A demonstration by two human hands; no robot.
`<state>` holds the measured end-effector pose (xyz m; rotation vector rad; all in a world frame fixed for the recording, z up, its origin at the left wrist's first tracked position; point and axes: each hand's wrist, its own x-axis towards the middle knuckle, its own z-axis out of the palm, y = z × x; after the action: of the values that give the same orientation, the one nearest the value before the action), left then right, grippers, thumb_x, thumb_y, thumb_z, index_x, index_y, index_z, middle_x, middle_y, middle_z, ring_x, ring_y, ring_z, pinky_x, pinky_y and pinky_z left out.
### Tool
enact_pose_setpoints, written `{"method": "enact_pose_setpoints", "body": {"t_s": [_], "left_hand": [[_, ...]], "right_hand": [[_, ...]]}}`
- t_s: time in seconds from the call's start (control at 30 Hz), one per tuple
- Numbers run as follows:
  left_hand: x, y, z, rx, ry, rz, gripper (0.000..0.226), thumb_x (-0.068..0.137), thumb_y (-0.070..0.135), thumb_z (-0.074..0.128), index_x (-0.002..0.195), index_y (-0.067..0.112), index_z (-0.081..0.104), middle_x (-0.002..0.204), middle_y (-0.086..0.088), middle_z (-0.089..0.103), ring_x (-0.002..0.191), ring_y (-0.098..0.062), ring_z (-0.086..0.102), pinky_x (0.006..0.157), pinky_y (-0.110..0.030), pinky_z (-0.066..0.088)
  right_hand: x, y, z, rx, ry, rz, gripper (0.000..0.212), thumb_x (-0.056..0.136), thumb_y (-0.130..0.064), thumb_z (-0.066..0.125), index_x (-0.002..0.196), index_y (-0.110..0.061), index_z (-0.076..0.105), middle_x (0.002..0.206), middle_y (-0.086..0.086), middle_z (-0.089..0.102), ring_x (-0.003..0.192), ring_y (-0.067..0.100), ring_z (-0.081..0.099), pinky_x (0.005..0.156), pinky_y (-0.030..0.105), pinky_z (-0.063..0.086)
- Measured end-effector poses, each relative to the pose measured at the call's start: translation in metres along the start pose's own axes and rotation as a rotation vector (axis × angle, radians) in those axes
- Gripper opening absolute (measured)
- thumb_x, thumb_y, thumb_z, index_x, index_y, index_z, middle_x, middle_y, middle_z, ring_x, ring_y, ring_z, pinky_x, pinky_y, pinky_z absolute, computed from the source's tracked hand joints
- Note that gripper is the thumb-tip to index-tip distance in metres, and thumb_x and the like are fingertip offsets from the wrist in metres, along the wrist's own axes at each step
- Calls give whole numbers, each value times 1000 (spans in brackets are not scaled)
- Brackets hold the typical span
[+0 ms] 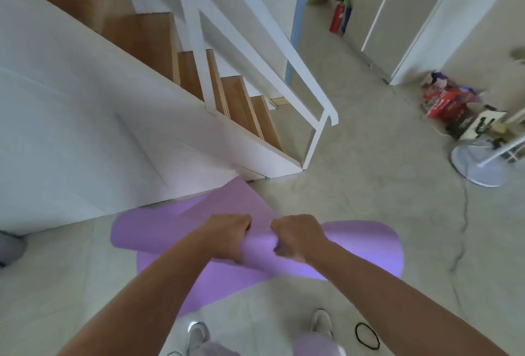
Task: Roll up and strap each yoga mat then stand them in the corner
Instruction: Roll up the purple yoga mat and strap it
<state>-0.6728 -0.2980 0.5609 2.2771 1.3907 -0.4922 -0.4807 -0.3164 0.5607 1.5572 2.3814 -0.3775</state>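
A purple yoga mat [159,237] hangs bunched and partly curled in front of me, its loose end reaching the floor by the stair base. My left hand [227,235] grips the mat's top fold, fingers curled round it. Right beside it, my right hand [297,237] grips the same fold. A black loop strap [367,335] lies on the floor by my right shoe. Whether the mat is tightly rolled anywhere is hidden by my hands.
A white staircase [199,117] with wooden treads and a railing rises on the left. A fan base [477,164], a red bag [446,102] and a cable lie at the right. A red fire extinguisher [338,14] stands by the far wall.
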Motion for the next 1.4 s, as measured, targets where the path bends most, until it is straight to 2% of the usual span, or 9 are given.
{"method": "enact_pose_setpoints", "body": {"t_s": [0.2,0.43,0.57,0.63,0.7,0.9,1.03,1.2,1.4], "left_hand": [[-21,-38,13,96,114,22,34,80,30,65,110,17,52,103,-3,66,96,-29,65,67,-29,38],[-45,-34,21,170,22,245,31,85,33,65,110,18,55,110,-3,65,103,-28,61,69,-31,36],[-61,-27,29,321,179,335,42,81,26,69,117,15,51,111,-5,55,102,-30,55,69,-34,30],[-68,-22,34,408,158,364,51,46,16,83,92,15,61,83,-5,57,72,-28,58,58,-33,27],[-71,-21,38,369,180,368,53,29,11,84,76,17,60,64,-3,56,52,-26,58,49,-31,25],[-57,-34,31,120,-144,178,11,85,14,59,94,17,55,100,-7,67,95,-32,66,69,-31,46],[-57,-40,30,26,-324,234,31,76,31,73,101,17,60,99,-4,69,91,-28,65,73,-33,50],[-68,-39,42,339,16,352,39,84,12,62,120,13,49,111,-8,60,100,-31,61,68,-32,31],[-66,-34,37,156,-142,194,23,84,17,59,107,17,54,109,-6,66,99,-31,64,69,-30,39]], "right_hand": [[-10,-80,31,-24,185,262,80,28,-51,92,95,-15,67,83,7,61,72,29,59,67,41,52],[-34,-109,42,91,90,461,70,14,-46,96,67,-17,62,63,4,56,55,24,57,45,32,43],[-48,-123,30,79,48,469,35,72,-33,80,97,-15,62,92,5,67,83,27,68,65,33,51],[-46,-127,31,132,-30,493,22,92,-24,53,114,-18,56,110,3,67,101,29,66,78,33,50],[-45,-129,30,140,-69,489,23,93,-23,50,115,-20,57,110,2,68,101,29,67,76,32,48],[-37,-138,32,-29,-25,382,59,44,-48,90,86,-18,63,78,3,62,70,25,61,57,33,44],[-36,-139,41,97,-130,374,32,89,-36,59,115,-19,56,108,4,66,99,30,64,71,32,40],[-32,-132,43,323,-271,378,23,81,-40,58,98,-24,62,97,-2,69,91,25,64,65,30,42],[-40,-128,52,111,-30,259,49,75,-43,71,115,-19,55,106,5,61,94,30,61,74,37,40]]}}
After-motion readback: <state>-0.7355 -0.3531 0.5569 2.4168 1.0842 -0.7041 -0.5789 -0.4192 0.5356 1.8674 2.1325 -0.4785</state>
